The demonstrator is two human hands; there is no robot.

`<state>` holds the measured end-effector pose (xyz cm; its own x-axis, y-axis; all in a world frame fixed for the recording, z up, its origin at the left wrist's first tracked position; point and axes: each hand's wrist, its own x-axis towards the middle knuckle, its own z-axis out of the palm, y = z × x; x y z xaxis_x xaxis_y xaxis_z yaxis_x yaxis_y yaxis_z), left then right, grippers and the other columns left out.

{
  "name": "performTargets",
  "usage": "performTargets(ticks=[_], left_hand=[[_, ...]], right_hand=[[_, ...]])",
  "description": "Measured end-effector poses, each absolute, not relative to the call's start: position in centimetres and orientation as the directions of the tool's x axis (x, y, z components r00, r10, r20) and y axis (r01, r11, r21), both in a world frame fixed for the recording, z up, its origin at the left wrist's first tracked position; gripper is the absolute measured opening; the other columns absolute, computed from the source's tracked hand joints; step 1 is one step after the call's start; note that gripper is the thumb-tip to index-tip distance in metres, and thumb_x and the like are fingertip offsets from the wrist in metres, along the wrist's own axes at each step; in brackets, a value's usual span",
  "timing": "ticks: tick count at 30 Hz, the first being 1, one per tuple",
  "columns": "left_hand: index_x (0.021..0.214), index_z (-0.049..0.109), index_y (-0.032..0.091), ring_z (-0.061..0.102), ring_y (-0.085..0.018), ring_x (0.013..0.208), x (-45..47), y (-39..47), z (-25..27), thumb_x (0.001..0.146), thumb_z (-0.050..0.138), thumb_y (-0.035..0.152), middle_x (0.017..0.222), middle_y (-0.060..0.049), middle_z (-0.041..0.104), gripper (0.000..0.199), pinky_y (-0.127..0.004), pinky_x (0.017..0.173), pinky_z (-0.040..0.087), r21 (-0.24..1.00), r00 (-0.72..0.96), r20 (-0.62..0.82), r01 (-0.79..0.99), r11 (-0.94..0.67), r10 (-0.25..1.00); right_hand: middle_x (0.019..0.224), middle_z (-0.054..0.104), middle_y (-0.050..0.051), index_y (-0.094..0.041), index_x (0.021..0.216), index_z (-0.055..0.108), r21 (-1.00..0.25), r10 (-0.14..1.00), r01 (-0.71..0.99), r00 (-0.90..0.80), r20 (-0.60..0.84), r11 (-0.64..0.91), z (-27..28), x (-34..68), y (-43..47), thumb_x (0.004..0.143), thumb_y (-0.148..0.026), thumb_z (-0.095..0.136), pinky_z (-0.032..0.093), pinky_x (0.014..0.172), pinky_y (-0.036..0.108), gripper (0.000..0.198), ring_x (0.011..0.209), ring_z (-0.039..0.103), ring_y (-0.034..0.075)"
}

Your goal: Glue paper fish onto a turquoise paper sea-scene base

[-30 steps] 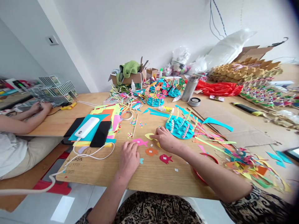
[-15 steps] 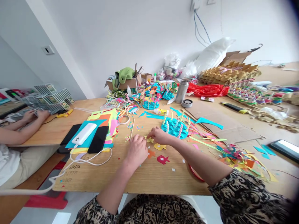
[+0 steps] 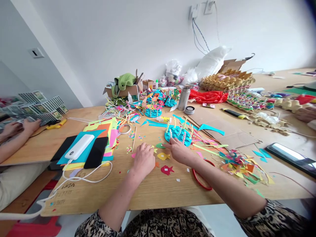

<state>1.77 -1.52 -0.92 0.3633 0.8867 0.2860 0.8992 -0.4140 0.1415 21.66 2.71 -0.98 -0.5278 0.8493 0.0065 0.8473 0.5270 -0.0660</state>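
Observation:
My left hand (image 3: 144,158) rests palm down on the table, fingers loosely bent and holding nothing visible. Beside it, partly covered, lies an orange paper cutout (image 3: 157,164). My right hand (image 3: 179,150) stretches its index finger onto a green paper fish (image 3: 160,145); its other fingers are curled, with nothing seen in them. A yellow paper fish (image 3: 164,156) and a red paper fish (image 3: 167,170) lie between my hands, each bearing a small white square. Just behind my right hand stands a blue egg-tray base (image 3: 181,133) with twisted paper stalks.
A red ring (image 3: 198,182) lies partly under my right forearm. Coloured paper sheets (image 3: 112,131), a white power bank (image 3: 79,146) and a black phone (image 3: 96,152) are at left. Paper scraps (image 3: 237,161) and another phone (image 3: 293,157) sit at right. Another person's hands (image 3: 29,126) work far left.
My right hand has moved slightly right, from the yellow cutout to the green fish, which now shows. My left hand stays near its place. The view has shifted a little.

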Motion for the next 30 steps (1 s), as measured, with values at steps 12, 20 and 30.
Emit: performTargets(ticks=[12,20,30], left_hand=[[0.097,0.068,0.016,0.052,-0.028,0.107,5.2,1.8,-1.8,0.082,0.047,0.007,0.097,-0.012,0.067,0.027,-0.043,0.093,0.043,0.08,0.496,0.222,0.849,-0.523,0.839],[0.104,0.067,0.016,0.05,-0.026,0.109,4.7,1.9,-2.0,0.084,0.047,0.01,0.105,-0.01,0.067,0.029,-0.042,0.096,0.04,0.096,0.512,0.186,0.84,-0.534,0.838],[0.107,0.066,0.014,0.049,-0.027,0.11,5.0,1.9,-2.2,0.082,0.049,0.008,0.108,-0.01,0.067,0.031,-0.042,0.098,0.037,0.067,0.488,0.16,0.862,-0.502,0.858]], right_hand=[[0.111,0.057,0.018,-0.016,0.117,0.065,-0.062,0.847,0.847,-0.53,-0.026,0.528,-0.3,20.4,2.9,0.088,-0.012,0.042,0.041,0.081,0.037,0.037,0.107,0.05,0.03],[0.107,0.06,0.017,-0.012,0.101,0.07,-0.18,0.891,0.881,-0.451,-0.048,0.437,-0.1,19.4,3.0,0.087,-0.017,0.049,0.041,0.083,0.035,0.025,0.104,0.052,0.028],[0.09,0.062,0.008,-0.019,0.11,0.067,-0.551,0.887,0.726,-0.181,0.424,0.411,3.1,26.6,-1.1,0.094,-0.02,0.042,0.045,0.076,0.032,0.03,0.084,0.057,0.019]])
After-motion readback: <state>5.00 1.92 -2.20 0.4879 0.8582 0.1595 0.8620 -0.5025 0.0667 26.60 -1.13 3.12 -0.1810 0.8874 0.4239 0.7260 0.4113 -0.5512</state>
